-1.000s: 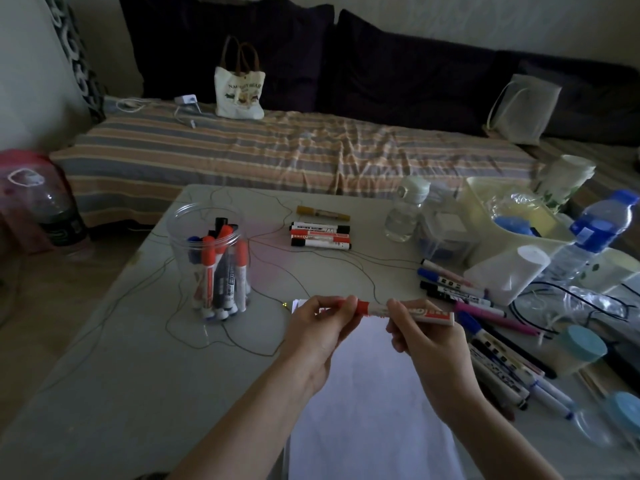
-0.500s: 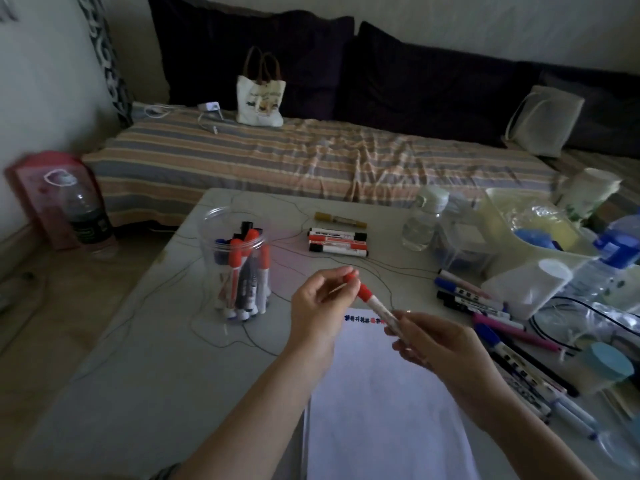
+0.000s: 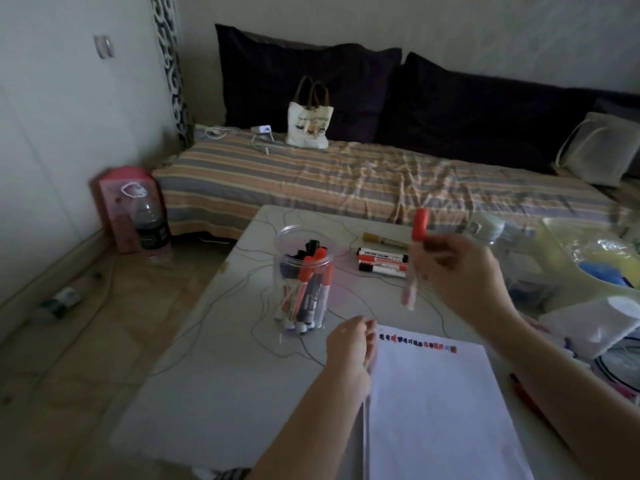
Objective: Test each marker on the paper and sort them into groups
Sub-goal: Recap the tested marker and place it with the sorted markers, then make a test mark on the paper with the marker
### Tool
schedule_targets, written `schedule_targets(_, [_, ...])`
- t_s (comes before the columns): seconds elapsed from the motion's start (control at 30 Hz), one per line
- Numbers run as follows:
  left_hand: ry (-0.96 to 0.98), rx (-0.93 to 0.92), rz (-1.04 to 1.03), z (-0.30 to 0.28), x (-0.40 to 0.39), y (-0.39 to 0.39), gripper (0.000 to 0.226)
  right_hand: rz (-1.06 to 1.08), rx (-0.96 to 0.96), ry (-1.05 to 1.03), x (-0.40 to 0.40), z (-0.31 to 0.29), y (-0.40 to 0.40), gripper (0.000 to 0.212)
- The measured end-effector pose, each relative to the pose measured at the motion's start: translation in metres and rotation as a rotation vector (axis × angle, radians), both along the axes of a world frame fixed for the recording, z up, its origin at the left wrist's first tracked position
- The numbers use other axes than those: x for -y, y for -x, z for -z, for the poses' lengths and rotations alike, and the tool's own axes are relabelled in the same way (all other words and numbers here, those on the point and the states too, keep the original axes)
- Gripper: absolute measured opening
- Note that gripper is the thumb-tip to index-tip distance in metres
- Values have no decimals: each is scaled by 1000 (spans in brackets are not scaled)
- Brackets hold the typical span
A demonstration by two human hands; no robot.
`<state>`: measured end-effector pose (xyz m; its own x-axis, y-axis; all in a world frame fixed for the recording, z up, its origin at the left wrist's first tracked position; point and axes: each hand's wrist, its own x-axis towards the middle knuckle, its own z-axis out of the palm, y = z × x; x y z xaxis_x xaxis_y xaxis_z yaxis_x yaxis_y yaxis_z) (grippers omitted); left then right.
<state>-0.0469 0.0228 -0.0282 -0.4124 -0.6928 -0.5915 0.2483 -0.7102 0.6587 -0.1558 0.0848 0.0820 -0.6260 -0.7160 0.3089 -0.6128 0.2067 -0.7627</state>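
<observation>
My right hand grips a red-capped marker upright above the table, cap pointing up and body hanging down, blurred by motion. My left hand rests on the left edge of the white paper, near its top corner. A row of small coloured test marks runs along the paper's top edge. A clear jar holding several red, black and blue markers stands left of the paper. Behind my right hand lies a sorted group of red and black markers, with a yellow marker beyond.
The grey table carries a thin looping wire. Clutter crowds the right side: a yellowish tub, a white container, a clear bottle. A striped mattress lies beyond, and a dark bottle stands on the floor at left.
My left hand let go of the marker's cap end and dropped onto the paper's edge. My right hand lifted the capped marker up and away from the paper. The camera swung left.
</observation>
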Motion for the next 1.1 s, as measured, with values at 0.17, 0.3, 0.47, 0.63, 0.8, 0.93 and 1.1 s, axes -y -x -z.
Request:
schedule_targets(0.17, [-107, -2, 60, 6, -7, 3, 17, -138, 65, 158, 74, -40, -47, 20])
schedule_targets(0.3, [-71, 10, 84, 2, -3, 4, 14, -278, 101, -21, 107, -10, -71, 27])
schedule_targets(0.47, [21, 51, 117, 10, 7, 6, 10, -356, 27, -151, 102, -5, -47, 44])
schedule_targets(0.63, [463, 352, 218, 29, 23, 23, 3, -77, -77, -171, 68, 10, 58, 18])
schedule_targets(0.8, [528, 476, 266, 45, 42, 41, 9, -110, -257, -607, 63, 84, 126, 38])
schedule_targets(0.93, [555, 534, 266, 62, 54, 54, 12, -189, -317, -644, 91, 123, 130, 58])
schedule_targets(1.1, [504, 490, 196, 69, 57, 54, 10, -91, -588, -491, 95, 150, 124, 41])
